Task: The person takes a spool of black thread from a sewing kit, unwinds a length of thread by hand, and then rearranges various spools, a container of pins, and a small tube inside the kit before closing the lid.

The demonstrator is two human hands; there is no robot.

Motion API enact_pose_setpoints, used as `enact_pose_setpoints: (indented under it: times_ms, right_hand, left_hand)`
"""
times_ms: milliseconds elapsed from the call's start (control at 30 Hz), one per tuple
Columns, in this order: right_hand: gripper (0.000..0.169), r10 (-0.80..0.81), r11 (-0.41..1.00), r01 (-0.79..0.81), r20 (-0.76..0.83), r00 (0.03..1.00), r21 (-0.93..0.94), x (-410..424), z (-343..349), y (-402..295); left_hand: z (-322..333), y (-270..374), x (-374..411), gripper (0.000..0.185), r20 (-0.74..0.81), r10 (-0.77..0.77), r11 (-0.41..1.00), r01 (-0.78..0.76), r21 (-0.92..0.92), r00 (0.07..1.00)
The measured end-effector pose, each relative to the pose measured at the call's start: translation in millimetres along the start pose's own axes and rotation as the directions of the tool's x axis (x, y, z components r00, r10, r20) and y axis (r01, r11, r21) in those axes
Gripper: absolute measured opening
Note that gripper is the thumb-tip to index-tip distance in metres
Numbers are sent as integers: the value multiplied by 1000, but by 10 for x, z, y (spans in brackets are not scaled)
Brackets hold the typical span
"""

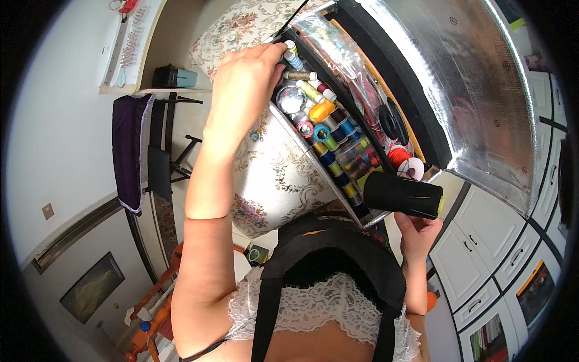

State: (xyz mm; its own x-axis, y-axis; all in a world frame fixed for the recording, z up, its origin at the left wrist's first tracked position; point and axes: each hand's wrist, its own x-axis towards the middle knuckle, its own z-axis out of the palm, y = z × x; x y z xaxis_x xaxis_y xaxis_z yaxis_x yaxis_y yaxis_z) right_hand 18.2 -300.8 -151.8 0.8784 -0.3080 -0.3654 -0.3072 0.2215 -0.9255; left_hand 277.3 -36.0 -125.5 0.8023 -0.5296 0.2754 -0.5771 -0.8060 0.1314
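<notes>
My left hand [251,72] reaches into the far left corner of an open sewing box with a silvery lining [312,156]. Its fingertips are beside a yellow-green thread spool and a light blue thread spool [293,59]; whether they grip anything is hidden. My right hand [418,233] grips the lower side of a large black thread cone [398,194] at the box's near right corner. Several needles are stuck in the cone. Between the hands lie rows of coloured thread spools [337,135], a round clear container [291,99] and an orange bundle [321,111].
Behind a black divider lie plastic bags [339,45], black-handled scissors [393,120] and a red thread spool [400,156]. The silvery lid [488,104] stands raised on the right. Floral fabric [276,176] spreads beneath the box. White cabinets [479,240] line the right side.
</notes>
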Motion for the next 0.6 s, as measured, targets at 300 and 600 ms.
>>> enact_pose_setpoints:
  times_ms: [300,600]
  right_hand:
    - [48,1,1000,-1,17,1000,23,68,-57,-10]
    - [39,29,998,-28,-24,999,48,147,38,-70]
  left_hand:
    - [124,2,70,19,-37,-3,998,1,-55,999]
    - [202,179,124,13,206,170,983,-153,-99,964]
